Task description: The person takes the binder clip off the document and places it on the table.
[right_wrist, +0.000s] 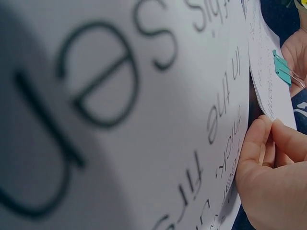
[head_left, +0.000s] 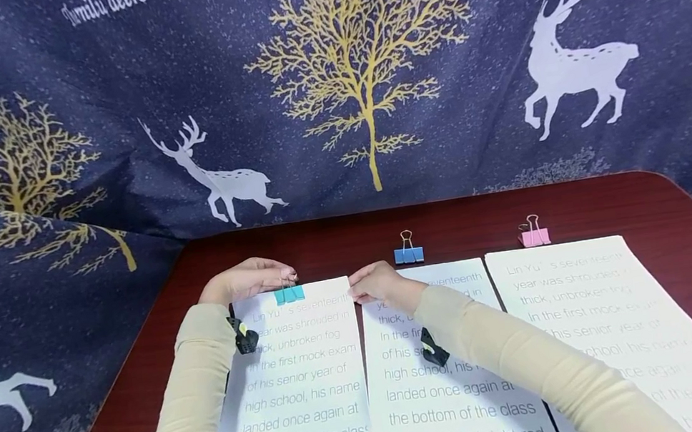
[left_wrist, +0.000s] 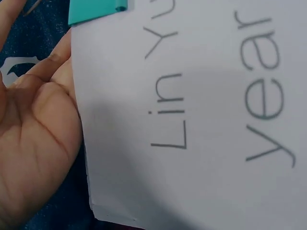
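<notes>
A teal binder clip (head_left: 289, 294) bites the top edge of the left stack of printed paper (head_left: 297, 395). My left hand (head_left: 253, 278) is behind that edge, its fingertips at the clip's wire handles. In the left wrist view the palm (left_wrist: 43, 134) faces the paper's edge, and most fingertips are out of frame. With thumb and fingers, my right hand (head_left: 387, 286) pinches the top right corner of the same stack, plainest in the right wrist view (right_wrist: 273, 167). Its forearm crosses the middle stack of paper (head_left: 461, 411).
Behind the middle stack stands a blue binder clip (head_left: 408, 256). A pink binder clip (head_left: 535, 237) stands behind the right stack of paper (head_left: 588, 287). All lie on a dark red table (head_left: 335, 235), with a blue patterned cloth (head_left: 442, 154) hanging beyond its back edge.
</notes>
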Tool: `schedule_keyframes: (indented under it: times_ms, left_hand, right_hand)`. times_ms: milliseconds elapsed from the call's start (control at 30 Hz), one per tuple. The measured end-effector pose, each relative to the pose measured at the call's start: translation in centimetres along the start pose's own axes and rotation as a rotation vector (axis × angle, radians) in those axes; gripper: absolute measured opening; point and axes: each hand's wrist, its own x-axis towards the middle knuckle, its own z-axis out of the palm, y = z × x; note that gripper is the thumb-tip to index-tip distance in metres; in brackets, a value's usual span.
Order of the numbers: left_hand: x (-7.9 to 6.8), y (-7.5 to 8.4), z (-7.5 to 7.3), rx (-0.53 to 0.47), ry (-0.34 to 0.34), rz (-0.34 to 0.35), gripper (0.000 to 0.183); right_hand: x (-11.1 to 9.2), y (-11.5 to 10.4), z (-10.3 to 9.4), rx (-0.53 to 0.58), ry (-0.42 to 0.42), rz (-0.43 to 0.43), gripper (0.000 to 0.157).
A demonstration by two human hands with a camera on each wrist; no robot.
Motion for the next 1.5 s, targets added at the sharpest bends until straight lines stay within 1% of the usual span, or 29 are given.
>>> schedule_keyframes:
  times_ms: [100, 200, 300, 400, 533, 633, 767, 1000, 1133, 1267, 1433, 1500]
  left_hand:
    - [0.11, 0.01, 0.04, 0.005, 0.007, -0.014, 0.037]
    - [0.23, -0.11, 0.01, 0.044, 0.015, -0.019, 0.037]
    - [0.20, -0.30, -0.10, 0.095, 0.013, -0.010, 0.039]
    - [0.14, -0.49, -0.24, 0.119, 0.009, -0.014, 0.041]
    - [0.25, -0.72, -0.43, 0.123, 0.009, -0.004, 0.040]
    - [0.37, -0.88, -0.50, 0.125, 0.017, 0.019, 0.040]
    - [0.44, -0.95, -0.39, 0.137, 0.023, 0.034, 0.040]
    - [0.08, -0.78, -0.05, 0.155, 0.051, 0.026, 0.041]
    - [-0.12, -0.48, 0.08, 0.169, 0.043, 0.038, 0.042]
    - [-0.21, -0.45, -0.25, 0.171, 0.025, 0.044, 0.042]
    - [-0.14, -0.23, -0.84, 0.152, 0.007, 0.050, 0.043]
    - [-0.07, 0.03, -0.86, 0.136, -0.001, 0.057, 0.044]
  right_hand:
    - [-0.06, 0.00, -0.07, 0.006, 0.006, 0.000, 0.024]
    - [-0.14, -0.01, -0.04, -0.005, 0.012, 0.002, 0.024]
    - [-0.16, -0.01, 0.05, -0.024, 0.010, 0.003, 0.024]
    - [-0.15, 0.03, 0.07, -0.037, 0.003, -0.001, 0.023]
    - [-0.17, 0.03, 0.07, -0.043, 0.005, -0.016, 0.022]
    - [-0.27, -0.06, 0.12, -0.059, 0.013, -0.029, 0.022]
    - [-0.39, -0.13, 0.20, -0.075, 0.025, -0.040, 0.022]
    - [-0.39, -0.04, 0.38, -0.091, 0.028, -0.045, 0.019]
    - [-0.28, 0.13, 0.37, -0.121, 0.035, -0.064, 0.016]
    - [-0.11, 0.30, 0.55, -0.170, 0.046, -0.094, 0.012]
    - [-0.39, 0.05, 0.63, -0.236, 0.074, -0.101, 0.014]
    - [-0.54, -0.02, 0.57, -0.250, 0.080, -0.102, 0.016]
